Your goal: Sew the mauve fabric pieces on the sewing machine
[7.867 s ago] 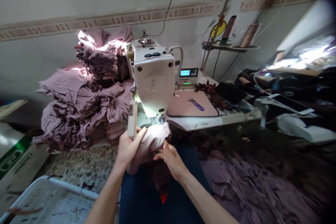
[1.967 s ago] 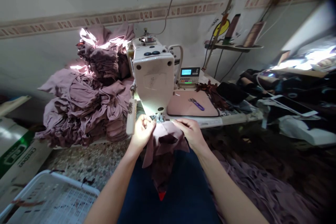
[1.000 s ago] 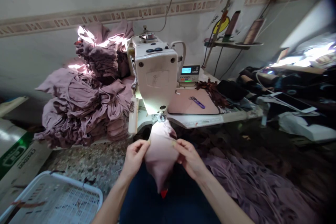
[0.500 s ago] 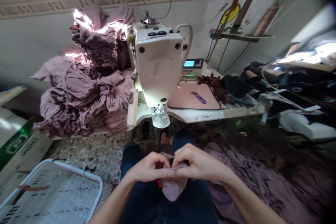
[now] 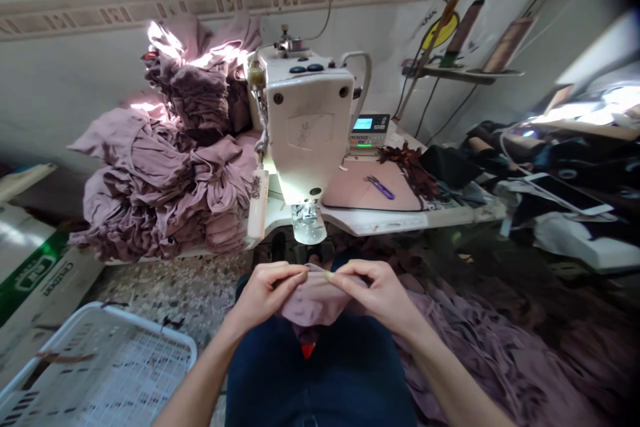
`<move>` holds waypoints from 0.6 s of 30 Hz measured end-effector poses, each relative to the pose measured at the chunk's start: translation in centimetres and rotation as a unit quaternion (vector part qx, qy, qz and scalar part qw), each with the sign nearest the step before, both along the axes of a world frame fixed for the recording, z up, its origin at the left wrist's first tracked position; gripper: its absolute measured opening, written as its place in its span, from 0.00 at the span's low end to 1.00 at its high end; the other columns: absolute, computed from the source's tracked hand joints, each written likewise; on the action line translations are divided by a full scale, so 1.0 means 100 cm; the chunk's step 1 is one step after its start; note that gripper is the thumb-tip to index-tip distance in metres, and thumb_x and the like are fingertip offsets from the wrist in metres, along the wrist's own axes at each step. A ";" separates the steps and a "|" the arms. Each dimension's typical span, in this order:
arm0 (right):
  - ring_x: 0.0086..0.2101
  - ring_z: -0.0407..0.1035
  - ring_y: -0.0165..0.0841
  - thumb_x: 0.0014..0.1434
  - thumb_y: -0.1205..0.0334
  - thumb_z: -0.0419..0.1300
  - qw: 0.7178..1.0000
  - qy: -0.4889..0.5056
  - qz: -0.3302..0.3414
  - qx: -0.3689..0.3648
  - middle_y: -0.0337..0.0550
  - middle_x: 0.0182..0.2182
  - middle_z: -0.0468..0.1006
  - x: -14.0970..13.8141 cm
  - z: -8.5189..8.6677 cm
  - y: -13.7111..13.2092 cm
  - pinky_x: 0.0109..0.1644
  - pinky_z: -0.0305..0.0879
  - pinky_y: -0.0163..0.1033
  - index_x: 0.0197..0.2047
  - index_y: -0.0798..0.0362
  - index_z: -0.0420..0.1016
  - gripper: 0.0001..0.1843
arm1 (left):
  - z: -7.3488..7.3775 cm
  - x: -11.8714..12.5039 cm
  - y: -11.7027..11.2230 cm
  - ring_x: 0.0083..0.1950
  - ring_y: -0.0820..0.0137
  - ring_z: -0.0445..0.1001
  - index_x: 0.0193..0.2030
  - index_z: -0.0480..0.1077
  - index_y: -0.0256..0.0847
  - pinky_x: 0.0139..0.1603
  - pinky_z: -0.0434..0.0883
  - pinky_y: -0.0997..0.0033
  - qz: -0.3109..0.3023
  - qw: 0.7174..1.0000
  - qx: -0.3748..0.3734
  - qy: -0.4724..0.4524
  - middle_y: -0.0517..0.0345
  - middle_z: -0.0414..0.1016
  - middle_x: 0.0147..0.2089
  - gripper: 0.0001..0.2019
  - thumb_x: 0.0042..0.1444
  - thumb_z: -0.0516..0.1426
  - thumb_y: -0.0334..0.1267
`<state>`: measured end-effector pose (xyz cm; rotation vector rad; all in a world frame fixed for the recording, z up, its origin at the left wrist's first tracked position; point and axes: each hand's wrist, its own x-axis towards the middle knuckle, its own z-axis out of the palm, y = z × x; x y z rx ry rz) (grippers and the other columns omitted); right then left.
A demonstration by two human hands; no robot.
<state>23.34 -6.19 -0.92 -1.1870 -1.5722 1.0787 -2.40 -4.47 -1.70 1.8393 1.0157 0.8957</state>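
A small mauve fabric piece (image 5: 316,300) is stretched between my two hands over my lap, below the sewing machine. My left hand (image 5: 265,292) pinches its left top edge. My right hand (image 5: 376,291) pinches its right top edge. A bit of red (image 5: 307,349) shows under the piece. The white sewing machine (image 5: 306,127) stands just beyond, its lit presser foot (image 5: 309,219) bare and apart from the fabric.
A tall heap of mauve garments (image 5: 165,167) lies left of the machine. Purple snips (image 5: 379,187) rest on a pink mat (image 5: 365,192) on the table. A white plastic basket (image 5: 95,373) sits at lower left. More mauve cloth (image 5: 480,353) covers the floor on the right.
The fabric came away from the presser foot and down to my lap. In the last half second both hands rose a little and spread the piece apart.
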 end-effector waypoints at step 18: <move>0.33 0.77 0.40 0.57 0.47 0.74 0.988 0.106 -0.109 -0.005 0.43 0.29 0.87 -0.005 0.001 0.055 0.41 0.71 0.42 0.30 0.52 0.89 0.16 | 0.020 0.020 0.043 0.29 0.71 0.67 0.29 0.76 0.38 0.31 0.62 0.73 0.209 0.975 -0.041 -0.068 0.59 0.72 0.26 0.17 0.59 0.69 0.49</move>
